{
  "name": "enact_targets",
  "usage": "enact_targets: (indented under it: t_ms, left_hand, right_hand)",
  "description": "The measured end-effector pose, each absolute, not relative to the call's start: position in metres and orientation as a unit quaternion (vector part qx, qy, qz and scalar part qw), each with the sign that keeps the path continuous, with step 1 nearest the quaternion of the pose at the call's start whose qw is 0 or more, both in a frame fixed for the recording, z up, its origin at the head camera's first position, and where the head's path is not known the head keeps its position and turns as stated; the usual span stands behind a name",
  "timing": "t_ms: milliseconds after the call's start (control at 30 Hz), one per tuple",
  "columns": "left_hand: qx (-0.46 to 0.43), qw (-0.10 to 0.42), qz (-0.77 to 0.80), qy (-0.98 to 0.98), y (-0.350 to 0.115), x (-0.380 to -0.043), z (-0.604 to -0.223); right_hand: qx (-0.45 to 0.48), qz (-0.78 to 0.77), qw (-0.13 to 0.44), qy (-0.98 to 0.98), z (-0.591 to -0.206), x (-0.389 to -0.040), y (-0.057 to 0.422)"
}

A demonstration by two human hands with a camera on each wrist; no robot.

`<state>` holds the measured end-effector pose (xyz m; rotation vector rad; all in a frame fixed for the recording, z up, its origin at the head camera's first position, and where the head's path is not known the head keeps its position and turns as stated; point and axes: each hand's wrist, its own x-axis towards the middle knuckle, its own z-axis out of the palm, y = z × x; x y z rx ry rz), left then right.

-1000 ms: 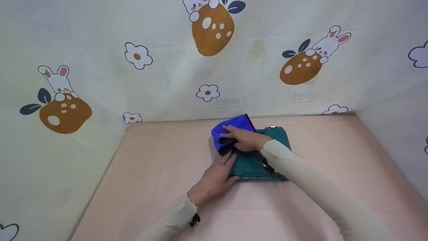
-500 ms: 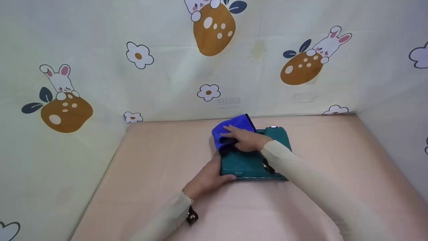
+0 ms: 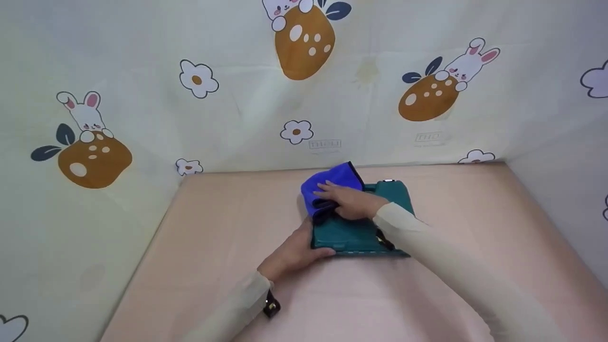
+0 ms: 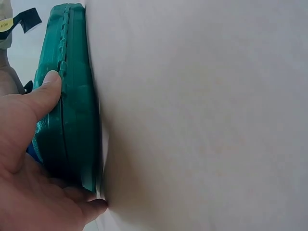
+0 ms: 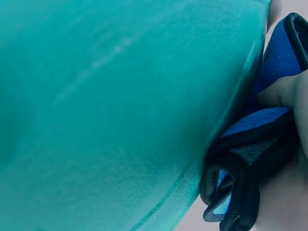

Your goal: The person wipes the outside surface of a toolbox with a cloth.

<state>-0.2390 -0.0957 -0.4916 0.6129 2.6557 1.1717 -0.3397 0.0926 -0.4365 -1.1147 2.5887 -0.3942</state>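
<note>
A green hard plastic case [image 3: 349, 240] lies on the table, its hinged edge facing me; the left wrist view shows this edge [image 4: 67, 86] close. My left hand [image 3: 295, 249] grips its near left corner, thumb along the hinged edge and fingers around the left side. A blue cloth [image 3: 344, 175] with black edging covers the far left part of the lid and hangs past its side. My right hand [image 3: 354, 202] holds the cloth against the case, fingers spread over it. Up close in the right wrist view, the cloth [image 5: 279, 57] is folded under the thumb [image 5: 279, 91].
The table has a pale pink cover [image 3: 228, 228]. Patterned fabric [image 3: 237, 109] with rabbits and flowers hangs behind it and on both sides. A pale latch [image 3: 389, 180] shows at the case's far edge. My right sleeve [image 3: 441, 251] passes over the case's right part.
My left hand has slid from the top of the case's near left corner outward and now wraps its left side. My right hand and the cloth have hardly moved.
</note>
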Motion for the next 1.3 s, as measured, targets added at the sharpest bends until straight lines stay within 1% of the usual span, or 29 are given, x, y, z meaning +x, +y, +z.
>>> enact_targets:
  t_ms: [267,600,1100,1300]
  left_hand:
    - [0.213,0.082,0.388,0.893,-0.097,-0.239,-0.494]
    - [0.231,0.079,0.392,0.887,-0.098,-0.238,-0.495]
    - [0.235,0.076,0.386,0.889,-0.098,-0.239,-0.495]
    - [0.234,0.085,0.378,0.892,-0.099,-0.238,-0.495]
  right_hand:
    - [-0.398,-0.143,0.155,0.893,-0.437,-0.329,0.1]
    - [-0.437,-0.142,0.137,0.877,-0.44,-0.313,0.107]
    - [-0.487,-0.158,0.107,0.852,-0.445,-0.292,0.119]
    - [-0.51,-0.149,0.091,0.843,-0.448,-0.287,0.124]
